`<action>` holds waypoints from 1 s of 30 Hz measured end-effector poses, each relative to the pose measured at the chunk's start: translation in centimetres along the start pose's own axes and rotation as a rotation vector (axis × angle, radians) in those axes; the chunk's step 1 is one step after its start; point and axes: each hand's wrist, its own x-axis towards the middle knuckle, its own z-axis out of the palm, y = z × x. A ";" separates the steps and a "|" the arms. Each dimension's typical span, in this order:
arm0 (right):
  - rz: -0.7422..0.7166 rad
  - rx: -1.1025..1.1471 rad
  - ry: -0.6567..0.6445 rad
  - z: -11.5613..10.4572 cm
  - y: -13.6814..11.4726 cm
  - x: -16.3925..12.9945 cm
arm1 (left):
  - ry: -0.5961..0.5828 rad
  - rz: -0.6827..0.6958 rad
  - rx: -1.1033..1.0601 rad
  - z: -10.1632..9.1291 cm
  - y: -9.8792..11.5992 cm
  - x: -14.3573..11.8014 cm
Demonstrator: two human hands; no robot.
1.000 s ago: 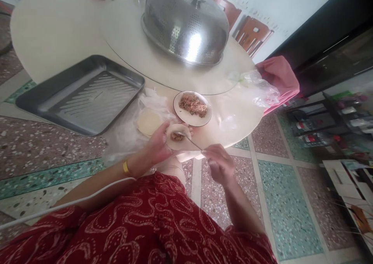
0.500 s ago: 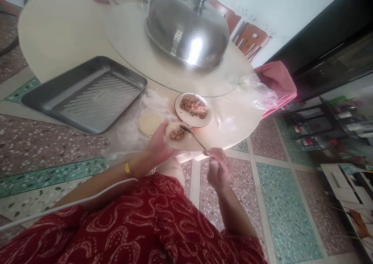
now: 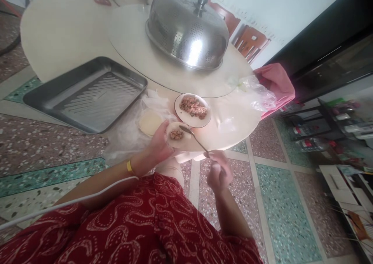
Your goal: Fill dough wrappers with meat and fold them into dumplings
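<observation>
My left hand (image 3: 163, 142) holds a round dumpling wrapper (image 3: 184, 141) near the table's front edge. A small mound of minced filling (image 3: 176, 135) lies on it, toward its left side. My right hand (image 3: 219, 170) is closed around the handle of a metal spoon (image 3: 196, 138), whose bowl hovers over or touches the wrapper right of the filling; I cannot tell which. Just beyond stands a white plate (image 3: 186, 120) with a dark rim, holding more minced filling (image 3: 194, 107). A stack of pale round wrappers (image 3: 150, 121) sits on clear plastic to the left of my left hand.
A dark rectangular baking tray (image 3: 96, 97) lies at the left. Farther back, a large perforated metal dome lid (image 3: 186, 27) stands on the glass turntable (image 3: 128, 34). Red-handled scissors (image 3: 101, 0) lie at the far left. A plastic bag (image 3: 259, 93) and pink cloth (image 3: 281, 85) are at the right.
The spoon's bowl has shifted slightly away from the filling, to the right. The filling mound looks a little more compact. Both hands keep nearly the same places.
</observation>
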 end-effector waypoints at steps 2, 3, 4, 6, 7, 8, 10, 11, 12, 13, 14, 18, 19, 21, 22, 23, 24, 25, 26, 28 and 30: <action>0.136 0.056 0.072 -0.5 -0.1 0.2 | 0.013 0.036 -0.014 0.1 0.0 0.1; 0.208 0.077 0.091 -0.8 -0.3 0.4 | 0.024 0.052 -0.020 0.1 0.0 0.2; 0.258 0.095 0.098 -1.1 -0.4 0.4 | 0.036 0.060 -0.021 0.2 0.0 0.2; 0.270 0.120 0.074 -1.5 -0.7 0.5 | 0.047 0.055 -0.012 0.2 0.0 0.3; 0.235 0.127 0.050 -1.5 -0.8 0.5 | 0.047 0.044 -0.002 0.3 -0.1 0.3; 0.196 0.128 0.017 -1.5 -0.9 0.4 | 0.045 0.036 0.012 0.3 -0.1 0.3; 0.127 0.105 -0.059 -1.1 -0.9 0.3 | 0.035 0.037 0.037 0.2 -0.1 0.3; 0.091 0.074 -0.087 -0.9 -0.9 0.2 | 0.031 0.045 0.051 0.1 -0.2 0.3; 0.052 0.035 -0.108 -0.6 -0.8 0.2 | 0.016 0.058 0.068 0.0 -0.2 0.3; 0.020 -0.005 -0.121 -0.4 -0.8 0.2 | -0.006 0.073 0.086 -0.1 -0.2 0.3; -0.001 -0.032 -0.127 -0.2 -0.8 0.2 | -0.030 0.079 0.099 -0.1 -0.3 0.4; 0.030 0.024 0.023 -0.4 -0.1 0.7 | 0.038 0.039 0.015 0.0 -0.2 0.4; 0.064 0.021 0.079 -0.4 0.4 0.9 | 0.076 0.025 -0.013 0.1 -0.2 0.3; 0.215 -0.018 0.151 -0.2 1.8 1.2 | 0.107 0.002 -0.032 0.4 -0.1 0.1; 0.346 -0.016 0.169 0.1 2.7 1.2 | 0.101 -0.011 -0.026 0.5 -0.1 0.0; 0.503 0.021 0.178 0.6 3.7 1.3 | 0.086 -0.028 -0.020 0.7 -0.1 -0.1; 0.668 0.120 0.190 1.1 4.8 1.2 | 0.072 -0.045 -0.014 0.7 -0.2 -0.3; 0.824 0.225 0.219 1.7 5.9 1.2 | 0.060 -0.055 -0.006 0.8 -0.3 -0.5; 0.879 0.259 0.215 2.3 6.9 1.0 | 0.052 -0.064 0.003 0.9 -0.3 -0.6; 0.944 0.302 0.207 3.3 8.3 0.6 | 0.047 -0.087 0.027 0.9 -0.6 -0.9; 0.989 0.334 0.195 3.6 8.7 -0.1 | 0.052 -0.113 0.056 0.8 -0.8 -1.0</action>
